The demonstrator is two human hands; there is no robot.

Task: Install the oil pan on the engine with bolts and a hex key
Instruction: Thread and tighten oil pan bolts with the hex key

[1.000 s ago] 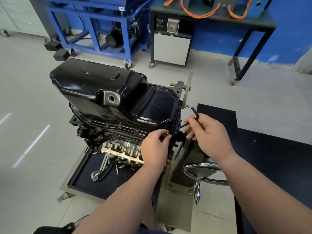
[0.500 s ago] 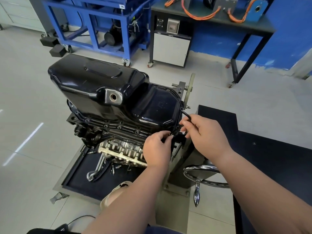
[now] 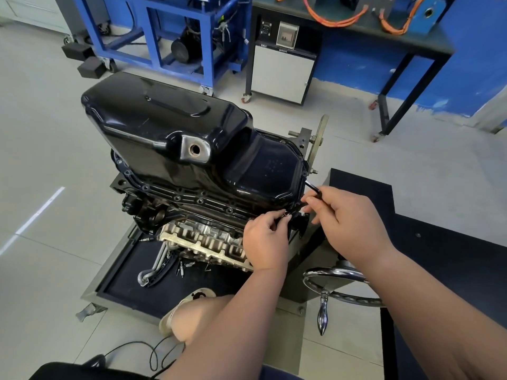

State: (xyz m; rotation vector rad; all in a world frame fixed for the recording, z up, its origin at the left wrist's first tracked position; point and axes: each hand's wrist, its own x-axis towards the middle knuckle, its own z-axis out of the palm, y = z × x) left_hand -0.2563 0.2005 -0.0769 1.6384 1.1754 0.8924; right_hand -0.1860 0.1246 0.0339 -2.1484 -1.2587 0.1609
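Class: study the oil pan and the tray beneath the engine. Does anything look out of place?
The drain hole of the oil pan stands open, with no plug in it. Small loose parts and a bent pipe lie scattered in the tray.

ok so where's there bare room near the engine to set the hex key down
The tray is bare between its left rim and the bent pipe. The dark mat right of the wheel is open too. Crowded: the near right corner of the oil pan, where the left hand pinches a bolt and the right hand holds the hex key.
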